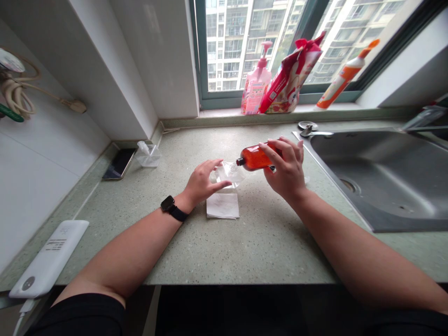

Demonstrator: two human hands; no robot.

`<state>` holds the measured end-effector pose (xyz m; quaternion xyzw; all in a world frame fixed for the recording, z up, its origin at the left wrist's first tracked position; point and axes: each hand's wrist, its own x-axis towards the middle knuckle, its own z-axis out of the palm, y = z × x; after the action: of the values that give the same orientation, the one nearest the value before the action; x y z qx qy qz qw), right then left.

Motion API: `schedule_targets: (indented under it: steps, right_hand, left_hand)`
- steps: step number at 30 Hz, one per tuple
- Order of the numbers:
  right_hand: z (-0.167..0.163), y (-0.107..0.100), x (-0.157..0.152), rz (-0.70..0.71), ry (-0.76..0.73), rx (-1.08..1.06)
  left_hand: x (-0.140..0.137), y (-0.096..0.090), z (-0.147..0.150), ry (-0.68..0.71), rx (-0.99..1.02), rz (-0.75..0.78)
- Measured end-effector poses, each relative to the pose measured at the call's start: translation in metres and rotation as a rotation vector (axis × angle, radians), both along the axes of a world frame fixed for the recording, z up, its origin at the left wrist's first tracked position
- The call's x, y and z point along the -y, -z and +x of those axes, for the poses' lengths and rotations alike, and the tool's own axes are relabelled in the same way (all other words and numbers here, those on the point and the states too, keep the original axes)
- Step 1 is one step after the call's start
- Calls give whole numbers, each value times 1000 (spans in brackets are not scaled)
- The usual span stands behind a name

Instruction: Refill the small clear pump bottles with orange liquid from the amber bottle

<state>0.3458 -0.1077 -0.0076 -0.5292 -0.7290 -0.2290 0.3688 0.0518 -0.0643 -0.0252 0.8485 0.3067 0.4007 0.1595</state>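
Observation:
My right hand [285,165] is wrapped round an amber bottle [257,157] that lies tilted in the air, its black-ringed mouth pointing left and slightly down. Just under that mouth stands a small clear plastic container [229,176]; whether it is a stiff cup or a bag I cannot tell. Curved about its left side is my left hand [203,179], thumb in front and fingers behind, gripping it. A folded white paper napkin [222,206] lies flat on the counter, nearer to me than the container. The bottle's far end is hidden by my right fingers.
A steel sink [371,224] is set in the speckled counter [224,256] at right. At left are a phone [119,164], another clear plastic piece [148,156] and a white power bank [51,256]. A pink pump bottle [256,88], red pouch [290,79] and orange bottle [339,84] line the sill.

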Motion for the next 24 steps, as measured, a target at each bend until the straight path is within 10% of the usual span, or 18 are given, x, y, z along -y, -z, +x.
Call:
schedule_targets:
  steps: [24]
  right_hand:
    - [-3,0,2,-19,2,23]
  left_hand:
    - [2,-2,0,9,11,-14]
